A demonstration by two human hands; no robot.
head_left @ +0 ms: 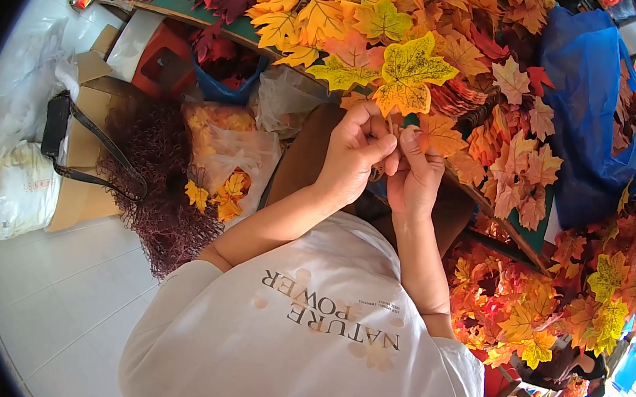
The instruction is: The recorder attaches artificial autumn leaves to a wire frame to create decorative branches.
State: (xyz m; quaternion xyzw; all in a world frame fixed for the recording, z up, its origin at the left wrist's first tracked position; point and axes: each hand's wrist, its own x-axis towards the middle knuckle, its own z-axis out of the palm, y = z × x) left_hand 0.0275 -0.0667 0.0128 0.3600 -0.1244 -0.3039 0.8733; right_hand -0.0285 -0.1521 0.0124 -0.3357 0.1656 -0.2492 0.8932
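Observation:
A yellow artificial maple leaf (417, 68) with dark speckles stands up from the fingers of my left hand (352, 155), which are closed in a pinch at its stem end. Right beside it, my right hand (416, 176) has its thumb and fingers pressed together, almost touching the left fingertips. What the right fingers pinch is too small to make out. Beyond both hands, loose artificial leaves in yellow and orange (317, 20) cover the green table (235, 29). Stacked orange-red leaves (456, 101) lie just past the right hand.
A blue bag (588, 95) stands at the table's right. Bunches of orange leaves (619, 284) fill the right side. On the left floor are a cardboard box (85, 201), a dark purple twiggy heap (160, 151) and a clear bag of leaves (223, 142).

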